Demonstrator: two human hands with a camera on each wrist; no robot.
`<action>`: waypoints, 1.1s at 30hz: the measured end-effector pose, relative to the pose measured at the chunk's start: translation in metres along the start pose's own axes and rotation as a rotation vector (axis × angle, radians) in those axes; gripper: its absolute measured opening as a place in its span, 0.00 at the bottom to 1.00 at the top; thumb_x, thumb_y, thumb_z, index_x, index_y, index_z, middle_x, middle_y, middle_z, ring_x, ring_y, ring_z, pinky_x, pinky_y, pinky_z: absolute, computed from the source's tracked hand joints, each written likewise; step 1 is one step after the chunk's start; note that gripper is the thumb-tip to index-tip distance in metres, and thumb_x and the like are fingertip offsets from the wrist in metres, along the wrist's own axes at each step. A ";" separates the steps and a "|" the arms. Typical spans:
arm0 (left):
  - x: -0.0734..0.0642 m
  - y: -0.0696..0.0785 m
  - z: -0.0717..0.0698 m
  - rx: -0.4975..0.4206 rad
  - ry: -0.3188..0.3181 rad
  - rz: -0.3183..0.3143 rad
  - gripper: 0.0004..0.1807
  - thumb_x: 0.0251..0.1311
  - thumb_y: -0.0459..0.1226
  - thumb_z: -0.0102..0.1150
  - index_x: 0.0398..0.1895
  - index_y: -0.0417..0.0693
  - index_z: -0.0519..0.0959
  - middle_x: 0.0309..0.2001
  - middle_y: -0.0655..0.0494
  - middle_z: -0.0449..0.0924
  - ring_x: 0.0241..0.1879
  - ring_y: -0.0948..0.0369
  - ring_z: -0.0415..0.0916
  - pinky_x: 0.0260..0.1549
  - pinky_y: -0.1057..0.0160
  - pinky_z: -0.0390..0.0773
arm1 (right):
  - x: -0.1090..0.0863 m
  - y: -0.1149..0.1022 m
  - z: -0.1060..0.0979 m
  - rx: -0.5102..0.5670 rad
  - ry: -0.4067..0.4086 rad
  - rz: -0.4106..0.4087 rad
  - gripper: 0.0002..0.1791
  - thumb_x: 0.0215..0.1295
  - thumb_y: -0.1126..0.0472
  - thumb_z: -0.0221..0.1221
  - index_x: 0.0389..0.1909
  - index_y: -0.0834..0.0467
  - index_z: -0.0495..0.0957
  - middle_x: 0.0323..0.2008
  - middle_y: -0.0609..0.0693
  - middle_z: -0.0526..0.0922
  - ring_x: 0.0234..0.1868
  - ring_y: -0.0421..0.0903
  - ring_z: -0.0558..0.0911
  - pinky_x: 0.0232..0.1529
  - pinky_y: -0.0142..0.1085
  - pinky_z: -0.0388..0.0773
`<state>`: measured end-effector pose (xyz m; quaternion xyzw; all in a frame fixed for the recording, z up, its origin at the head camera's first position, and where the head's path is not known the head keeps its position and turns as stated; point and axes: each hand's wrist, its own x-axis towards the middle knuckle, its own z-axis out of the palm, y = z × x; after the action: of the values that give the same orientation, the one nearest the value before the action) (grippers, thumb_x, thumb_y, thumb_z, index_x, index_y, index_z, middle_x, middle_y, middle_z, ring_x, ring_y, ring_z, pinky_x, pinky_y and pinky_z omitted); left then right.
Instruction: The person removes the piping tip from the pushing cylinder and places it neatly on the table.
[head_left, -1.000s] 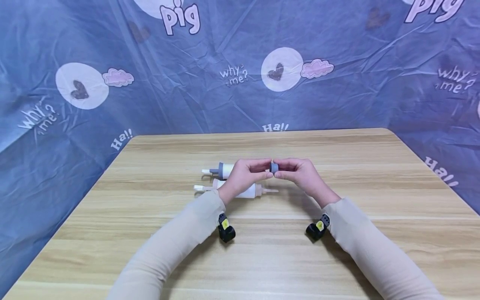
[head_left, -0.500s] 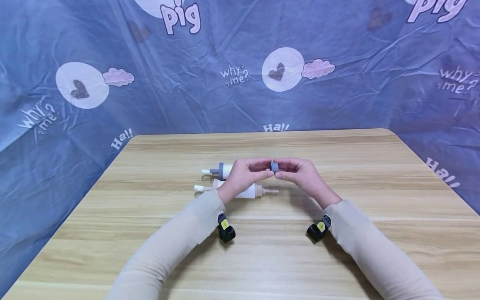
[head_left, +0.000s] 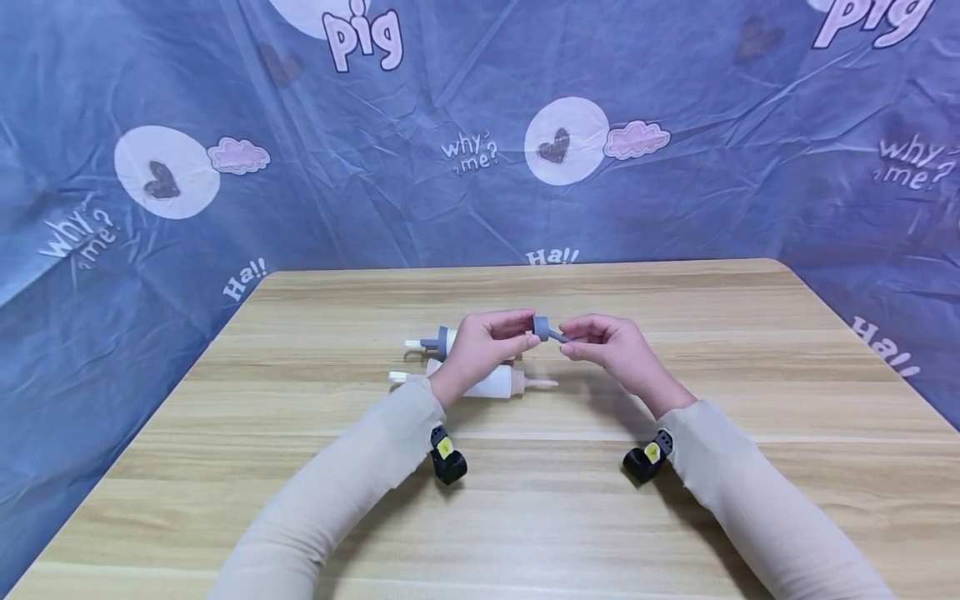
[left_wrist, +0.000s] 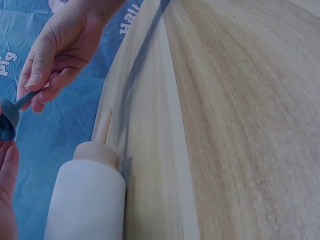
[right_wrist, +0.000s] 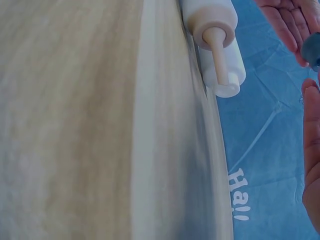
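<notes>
A blue-grey nozzle cap (head_left: 542,327) with a thin spout is held above the table between the two hands. My left hand (head_left: 480,348) pinches its wide collar between thumb and fingers. The spout end is pinched by my right hand (head_left: 611,348), as the left wrist view also shows, where the cap's hollow underside (left_wrist: 7,127) is visible. Below and behind the left hand lie two white bottles on their sides. The nearer bottle (head_left: 493,383) has a pale pink collar and nozzle; the farther bottle (head_left: 450,340) has a grey fitting at its left and is partly hidden by the left hand.
The wooden table (head_left: 525,517) carries both bottles near its middle. A blue printed cloth (head_left: 420,208) hangs behind and beside it. Both wrists wear a small black camera, one on the left (head_left: 448,462) and one on the right (head_left: 643,462).
The hands, earlier close together around the cap, have drawn slightly apart. The cap has shifted a little left with the left hand, and its spout now shows between the hands.
</notes>
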<state>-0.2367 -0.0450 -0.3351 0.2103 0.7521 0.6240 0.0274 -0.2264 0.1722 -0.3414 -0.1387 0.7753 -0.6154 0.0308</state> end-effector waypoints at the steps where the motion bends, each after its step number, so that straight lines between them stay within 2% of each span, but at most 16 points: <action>1: 0.000 0.000 0.000 0.001 0.002 0.003 0.23 0.52 0.37 0.66 0.53 0.45 0.78 0.49 0.50 0.81 0.47 0.60 0.79 0.44 0.67 0.79 | 0.000 0.000 0.000 -0.004 0.002 0.002 0.22 0.53 0.67 0.65 0.48 0.72 0.74 0.33 0.47 0.85 0.34 0.36 0.82 0.39 0.28 0.80; 4: 0.000 -0.001 0.000 0.000 0.003 0.004 0.22 0.53 0.36 0.65 0.54 0.43 0.77 0.49 0.49 0.81 0.47 0.60 0.80 0.45 0.67 0.79 | -0.001 0.000 -0.001 -0.006 0.006 0.001 0.21 0.53 0.67 0.64 0.47 0.73 0.74 0.30 0.42 0.84 0.32 0.37 0.82 0.38 0.29 0.80; 8: -0.001 -0.003 -0.001 -0.003 -0.002 -0.008 0.23 0.53 0.36 0.65 0.54 0.43 0.77 0.49 0.49 0.81 0.47 0.60 0.80 0.45 0.67 0.79 | -0.001 0.001 0.000 -0.001 0.022 -0.019 0.19 0.55 0.67 0.63 0.46 0.74 0.74 0.28 0.39 0.83 0.31 0.37 0.81 0.38 0.30 0.80; 17: -0.002 -0.003 -0.001 0.006 -0.021 -0.031 0.24 0.54 0.36 0.64 0.55 0.42 0.76 0.50 0.50 0.80 0.48 0.60 0.79 0.45 0.67 0.79 | 0.002 0.001 0.001 -0.029 0.049 -0.042 0.18 0.55 0.63 0.65 0.43 0.69 0.77 0.30 0.46 0.84 0.31 0.39 0.81 0.37 0.31 0.80; 26: -0.001 0.001 0.001 0.015 -0.064 -0.032 0.25 0.53 0.35 0.65 0.56 0.40 0.75 0.51 0.48 0.79 0.49 0.60 0.79 0.46 0.68 0.78 | 0.002 -0.003 0.003 -0.025 0.016 -0.040 0.17 0.54 0.64 0.64 0.43 0.70 0.77 0.31 0.44 0.84 0.31 0.40 0.82 0.37 0.32 0.81; 33: -0.003 0.003 0.004 0.006 -0.090 -0.025 0.24 0.52 0.34 0.65 0.55 0.41 0.76 0.49 0.46 0.80 0.46 0.60 0.80 0.45 0.67 0.79 | 0.003 -0.004 0.003 0.002 -0.025 -0.043 0.17 0.54 0.66 0.64 0.42 0.72 0.76 0.26 0.42 0.84 0.29 0.39 0.82 0.36 0.31 0.81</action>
<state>-0.2321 -0.0418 -0.3335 0.2289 0.7545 0.6112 0.0684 -0.2279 0.1679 -0.3379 -0.1629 0.7711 -0.6149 0.0272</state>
